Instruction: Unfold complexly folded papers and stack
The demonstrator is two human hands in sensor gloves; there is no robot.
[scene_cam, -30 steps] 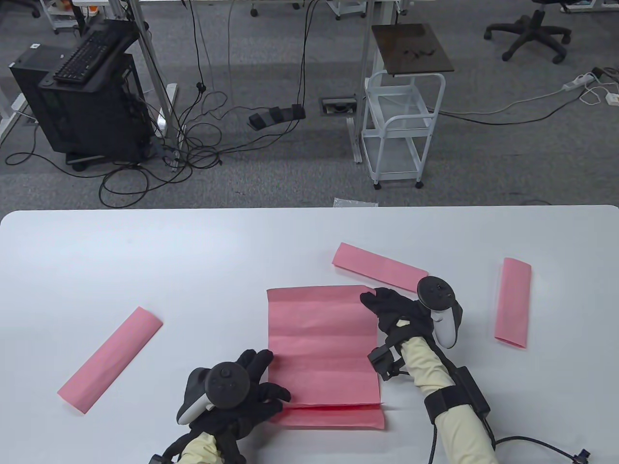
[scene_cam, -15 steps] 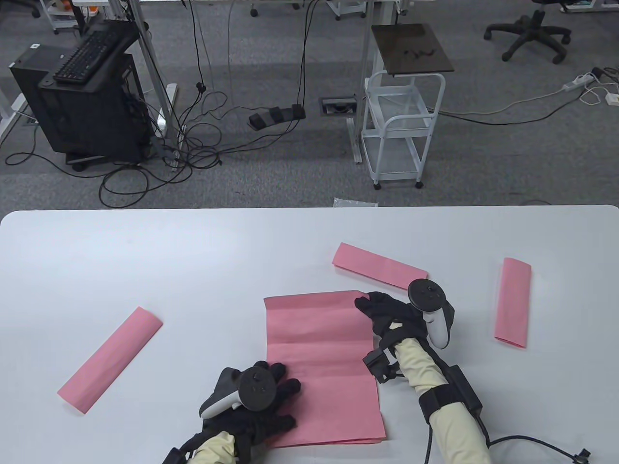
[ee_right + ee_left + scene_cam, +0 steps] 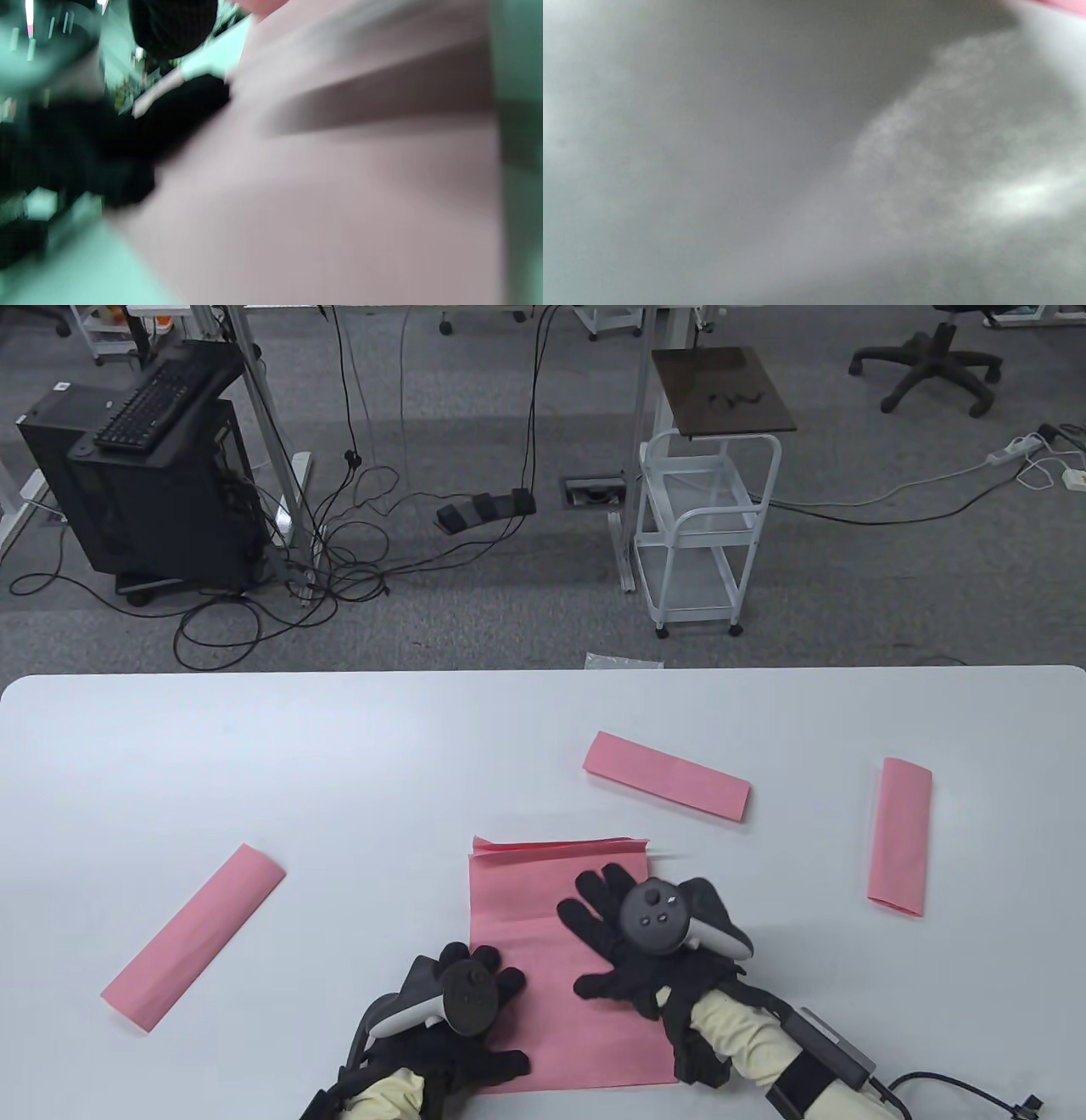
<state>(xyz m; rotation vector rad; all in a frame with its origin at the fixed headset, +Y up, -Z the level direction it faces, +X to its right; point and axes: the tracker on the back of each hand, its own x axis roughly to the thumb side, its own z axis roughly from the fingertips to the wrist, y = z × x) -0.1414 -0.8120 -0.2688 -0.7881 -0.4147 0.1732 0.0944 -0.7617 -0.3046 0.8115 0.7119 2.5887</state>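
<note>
A pink sheet [image 3: 543,916], mostly unfolded and creased, lies at the table's near centre, with a narrow fold left along its far edge. My left hand [image 3: 488,984] rests flat on its near left part, fingers spread. My right hand [image 3: 594,925] presses flat on its middle right, fingers spread. Neither hand grips anything. Three folded pink papers lie around it: one at the left [image 3: 193,937], one behind it [image 3: 666,776], one at the right [image 3: 899,837]. The right wrist view is blurred: pink paper [image 3: 339,190] and a black gloved fingertip [image 3: 178,25]. The left wrist view shows only blurred grey table.
The white table [image 3: 339,780] ends at a far edge, with carpet, cables and a white cart [image 3: 708,534] beyond it. A cable [image 3: 950,1082] trails from my right forearm across the near right corner.
My right hand let go of the sheet's far right corner and came back to lie flat on its middle. The near flap was opened out. My left hand slid a little nearer.
</note>
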